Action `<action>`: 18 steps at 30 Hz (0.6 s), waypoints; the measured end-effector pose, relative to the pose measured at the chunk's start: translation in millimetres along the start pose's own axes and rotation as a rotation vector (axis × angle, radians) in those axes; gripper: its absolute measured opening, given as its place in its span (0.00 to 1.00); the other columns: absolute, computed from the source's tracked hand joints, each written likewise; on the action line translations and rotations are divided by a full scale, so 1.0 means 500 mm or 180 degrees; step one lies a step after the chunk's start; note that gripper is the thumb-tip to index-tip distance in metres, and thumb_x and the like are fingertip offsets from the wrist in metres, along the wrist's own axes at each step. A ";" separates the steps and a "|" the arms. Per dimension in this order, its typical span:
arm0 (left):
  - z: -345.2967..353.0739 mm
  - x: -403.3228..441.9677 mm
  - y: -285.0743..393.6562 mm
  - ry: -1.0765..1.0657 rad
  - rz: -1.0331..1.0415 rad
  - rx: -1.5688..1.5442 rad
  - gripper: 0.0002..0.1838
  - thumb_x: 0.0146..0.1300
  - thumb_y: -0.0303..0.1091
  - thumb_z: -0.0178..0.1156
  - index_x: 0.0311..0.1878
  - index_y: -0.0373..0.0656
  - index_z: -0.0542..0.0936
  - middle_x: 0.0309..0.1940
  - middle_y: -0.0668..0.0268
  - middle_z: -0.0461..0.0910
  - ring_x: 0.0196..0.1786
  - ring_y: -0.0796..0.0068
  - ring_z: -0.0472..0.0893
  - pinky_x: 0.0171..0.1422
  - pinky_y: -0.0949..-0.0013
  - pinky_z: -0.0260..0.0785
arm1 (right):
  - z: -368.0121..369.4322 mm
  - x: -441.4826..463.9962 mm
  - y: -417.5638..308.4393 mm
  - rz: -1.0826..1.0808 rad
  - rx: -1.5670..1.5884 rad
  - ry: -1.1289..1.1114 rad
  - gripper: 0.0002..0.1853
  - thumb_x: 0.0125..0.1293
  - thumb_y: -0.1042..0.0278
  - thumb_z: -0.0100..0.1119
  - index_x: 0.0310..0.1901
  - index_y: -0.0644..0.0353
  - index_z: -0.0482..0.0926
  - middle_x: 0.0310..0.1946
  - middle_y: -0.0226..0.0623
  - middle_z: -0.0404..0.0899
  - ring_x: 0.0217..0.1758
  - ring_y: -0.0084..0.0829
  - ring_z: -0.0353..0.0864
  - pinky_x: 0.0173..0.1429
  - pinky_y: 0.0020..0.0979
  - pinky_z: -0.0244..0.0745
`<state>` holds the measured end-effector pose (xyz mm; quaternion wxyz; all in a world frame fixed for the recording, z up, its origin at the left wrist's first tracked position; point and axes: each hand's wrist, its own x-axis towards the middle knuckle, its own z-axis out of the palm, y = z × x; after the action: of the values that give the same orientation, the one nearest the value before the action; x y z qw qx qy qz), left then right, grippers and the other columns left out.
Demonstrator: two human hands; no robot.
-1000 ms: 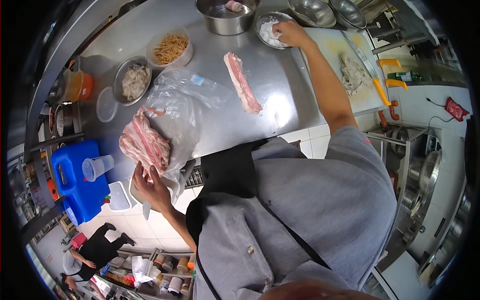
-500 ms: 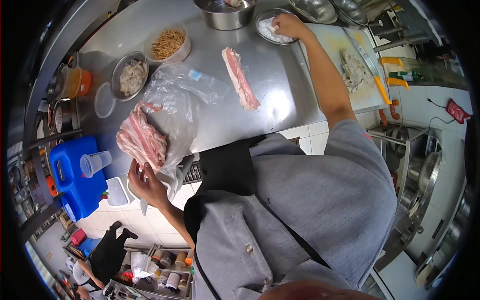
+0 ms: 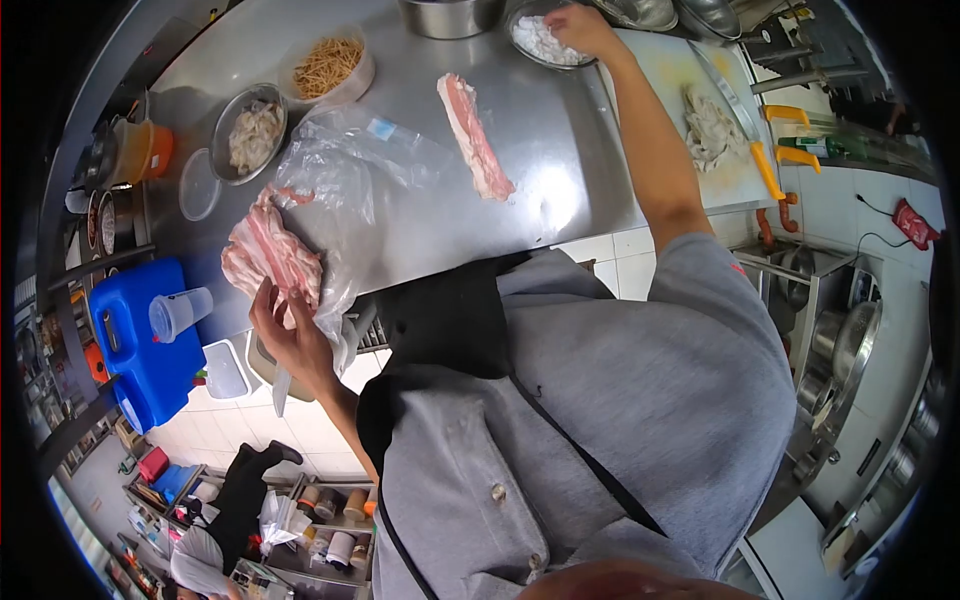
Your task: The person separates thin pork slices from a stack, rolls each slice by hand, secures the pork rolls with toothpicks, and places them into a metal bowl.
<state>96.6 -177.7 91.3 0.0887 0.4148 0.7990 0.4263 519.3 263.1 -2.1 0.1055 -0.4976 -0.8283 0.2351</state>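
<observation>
My left hand (image 3: pixel 292 338) is at the near edge of a pile of raw pork belly slices (image 3: pixel 272 250), its fingers apart and the tips over the meat. The pile lies on a clear plastic bag (image 3: pixel 345 190). My right hand (image 3: pixel 583 32) reaches into a metal bowl of white powder (image 3: pixel 540 42), its fingers drawn together at the powder; their tips are partly hidden. Between my hands, a single strip of pork belly (image 3: pixel 474 135) lies flat on the steel table (image 3: pixel 420 245).
Left are a bowl of pale meat pieces (image 3: pixel 254 135), a tub of thin brown sticks (image 3: pixel 328 68) and a blue jerrycan (image 3: pixel 150 340). On the right, a cutting board (image 3: pixel 650 75) holds a yellow-handled knife (image 3: pixel 765 172). Another person (image 3: pixel 215 545) is at the lower left.
My left hand has moved up onto the edge of the pork pile. My right hand stays at the powder bowl, its fingers slightly shifted. The view has tilted a little, and the other person has moved.
</observation>
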 end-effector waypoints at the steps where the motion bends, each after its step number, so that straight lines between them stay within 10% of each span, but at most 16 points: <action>1: 0.008 0.004 -0.001 -0.0038 0.0142 -0.0029 0.20 0.70 0.30 0.64 0.63 0.37 0.78 0.54 0.56 0.78 0.53 0.63 0.80 0.57 0.62 0.74 | 0.020 0.003 0.023 -0.0233 -0.0370 0.0536 0.16 0.53 0.67 0.67 0.46 0.58 0.85 0.39 0.45 0.86 0.44 0.47 0.85 0.49 0.42 0.79; 11: 0.116 0.055 0.068 -0.0986 0.1018 -0.0071 0.19 0.65 0.26 0.66 0.59 0.37 0.80 0.53 0.55 0.80 0.55 0.58 0.82 0.59 0.60 0.75 | 0.013 -0.048 -0.039 -0.0343 -0.0315 0.1714 0.13 0.54 0.73 0.59 0.42 0.66 0.84 0.39 0.57 0.84 0.46 0.57 0.83 0.53 0.50 0.77; 14: 0.174 0.048 0.089 -0.1388 0.1337 -0.0345 0.20 0.64 0.26 0.67 0.59 0.37 0.80 0.51 0.52 0.81 0.53 0.54 0.83 0.59 0.59 0.74 | -0.030 -0.145 -0.205 -0.0011 0.0473 0.0673 0.12 0.55 0.71 0.61 0.41 0.65 0.82 0.36 0.54 0.84 0.41 0.55 0.83 0.49 0.48 0.77; 16: 0.216 0.039 0.094 -0.1588 0.1549 -0.0461 0.20 0.61 0.25 0.68 0.57 0.37 0.80 0.51 0.51 0.81 0.54 0.49 0.81 0.61 0.56 0.73 | 0.020 -0.181 -0.250 -0.1577 -0.0226 0.0900 0.11 0.55 0.67 0.65 0.37 0.65 0.81 0.32 0.50 0.83 0.34 0.46 0.82 0.42 0.43 0.76; 18: 0.250 0.027 0.098 -0.1514 0.1937 -0.0317 0.19 0.60 0.26 0.68 0.56 0.37 0.81 0.50 0.52 0.81 0.54 0.49 0.78 0.62 0.54 0.71 | 0.047 -0.241 -0.316 -0.1329 -0.0209 -0.0182 0.17 0.55 0.72 0.68 0.49 0.57 0.82 0.44 0.42 0.84 0.51 0.45 0.81 0.54 0.40 0.76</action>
<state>178.7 -77.6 53.4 0.1611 0.7153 0.5748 0.3633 445.2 88.9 62.8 0.1121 -0.3114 -0.9233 0.1950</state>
